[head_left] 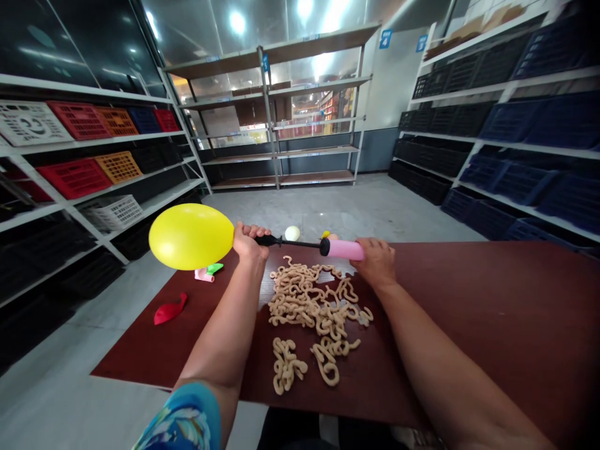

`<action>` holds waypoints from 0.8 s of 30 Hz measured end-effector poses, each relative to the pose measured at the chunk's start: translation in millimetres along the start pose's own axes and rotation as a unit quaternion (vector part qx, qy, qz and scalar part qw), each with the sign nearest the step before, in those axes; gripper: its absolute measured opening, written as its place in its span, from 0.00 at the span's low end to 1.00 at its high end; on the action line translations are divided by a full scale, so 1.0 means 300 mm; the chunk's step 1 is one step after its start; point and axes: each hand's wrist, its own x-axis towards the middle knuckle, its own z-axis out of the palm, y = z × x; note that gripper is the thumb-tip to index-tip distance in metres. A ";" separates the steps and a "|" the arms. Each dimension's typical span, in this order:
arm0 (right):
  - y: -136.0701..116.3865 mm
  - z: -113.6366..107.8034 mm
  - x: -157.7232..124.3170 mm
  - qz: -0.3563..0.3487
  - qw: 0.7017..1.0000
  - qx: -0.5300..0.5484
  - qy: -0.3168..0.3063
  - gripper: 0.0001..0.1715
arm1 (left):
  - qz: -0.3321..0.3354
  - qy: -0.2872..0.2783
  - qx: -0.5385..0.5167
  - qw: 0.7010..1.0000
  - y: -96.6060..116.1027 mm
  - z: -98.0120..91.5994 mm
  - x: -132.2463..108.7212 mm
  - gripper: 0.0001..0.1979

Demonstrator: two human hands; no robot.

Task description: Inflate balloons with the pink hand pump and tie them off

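Observation:
A yellow balloon (191,237), partly inflated, sits on the nozzle end of a hand pump. My left hand (249,241) is closed around the balloon's neck and the pump's black end. On the other side, my right hand (376,261) grips the pink barrel of the balloon pump (345,250). The black rod between the two ends is drawn out. The pump is held level above the table, over a pile of beige, curled, worm-like pieces (304,294). Left of my left forearm lie a limp red balloon (169,310) and small pink and green balloons (206,273).
The dark red table (469,312) spans the front. Past its far edge are a pale round balloon (292,233) and a small yellow one (325,234). Shelves with coloured crates (77,178) stand left, dark crates (520,181) right, and a metal rack (272,119) at the back.

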 end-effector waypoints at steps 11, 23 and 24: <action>-0.100 0.018 -0.031 -0.139 0.987 0.076 0.017 0.25 | -0.037 -0.056 0.019 0.998 -0.127 0.035 -0.119 0.24; -0.031 0.004 -0.008 -0.045 0.999 0.022 -0.007 0.18 | -0.001 -0.020 0.007 1.000 0.027 0.026 -0.013 0.21; -0.026 0.008 -0.008 -0.037 0.999 0.017 -0.007 0.18 | 0.002 -0.008 0.004 1.000 0.036 0.022 -0.005 0.20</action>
